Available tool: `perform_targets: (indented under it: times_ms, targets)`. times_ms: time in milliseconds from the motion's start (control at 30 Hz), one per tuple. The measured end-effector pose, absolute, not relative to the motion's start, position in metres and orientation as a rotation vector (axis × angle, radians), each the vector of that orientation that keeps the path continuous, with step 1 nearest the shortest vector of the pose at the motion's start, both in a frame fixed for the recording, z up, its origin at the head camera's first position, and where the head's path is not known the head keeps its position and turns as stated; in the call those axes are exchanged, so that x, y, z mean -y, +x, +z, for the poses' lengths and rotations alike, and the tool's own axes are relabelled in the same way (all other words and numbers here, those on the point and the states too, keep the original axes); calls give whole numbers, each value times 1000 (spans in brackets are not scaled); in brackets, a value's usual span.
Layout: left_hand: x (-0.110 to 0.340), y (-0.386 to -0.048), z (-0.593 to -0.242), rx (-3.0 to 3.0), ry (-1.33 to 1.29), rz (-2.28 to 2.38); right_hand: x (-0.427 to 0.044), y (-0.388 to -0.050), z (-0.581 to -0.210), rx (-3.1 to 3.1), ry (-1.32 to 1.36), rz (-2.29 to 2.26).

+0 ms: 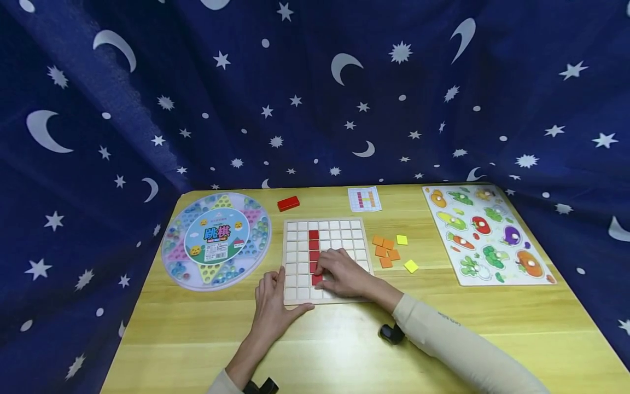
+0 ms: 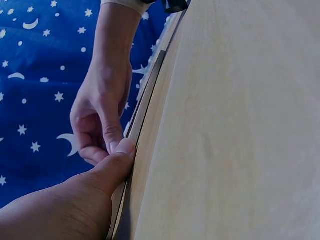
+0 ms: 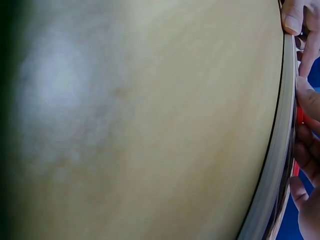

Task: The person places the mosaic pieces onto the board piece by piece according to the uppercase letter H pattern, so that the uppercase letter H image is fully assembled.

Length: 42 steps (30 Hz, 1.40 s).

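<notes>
Two hands at the grid board [image 1: 291, 256]. Right hand [image 1: 348, 276] pinches lowest red tile [image 1: 316, 280], in board's near half, slightly off its column. Left hand [image 1: 272, 306] spread wide around board's near-left corner. Risk: sideways finger nudge could leave that tile straddling cells or bump other red tiles [image 1: 314, 245]; loose left hold might let board slide. Right of board: orange tiles [image 1: 381, 251], yellow tiles [image 1: 402, 240].

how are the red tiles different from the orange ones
The red tiles line up in a column on the grid board, while the orange tiles lie loosely clustered on the table. The red tiles are darker than the orange tiles. Both look flat and square.
</notes>
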<state>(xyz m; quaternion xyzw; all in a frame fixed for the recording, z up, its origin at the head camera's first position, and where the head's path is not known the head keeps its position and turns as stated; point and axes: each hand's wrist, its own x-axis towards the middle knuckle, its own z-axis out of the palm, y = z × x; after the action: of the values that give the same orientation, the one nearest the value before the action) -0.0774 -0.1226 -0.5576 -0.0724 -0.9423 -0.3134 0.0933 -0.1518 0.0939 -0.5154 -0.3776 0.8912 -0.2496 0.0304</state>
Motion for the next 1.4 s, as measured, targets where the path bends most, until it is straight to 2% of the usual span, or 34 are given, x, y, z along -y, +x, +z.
perform_targets:
  times_ms: [400, 900, 1400]
  targets:
    - [124, -74, -559, 2810, -196, -940, -92, -153, -518, -2696, -1239, -838]
    - [119, -76, -557, 2794, -220, -948, -102, -155, -517, -2653, -1164, -910]
    - [123, -76, -556, 2805, -204, -964, -92, -158, -519, -2687, -1245, -898]
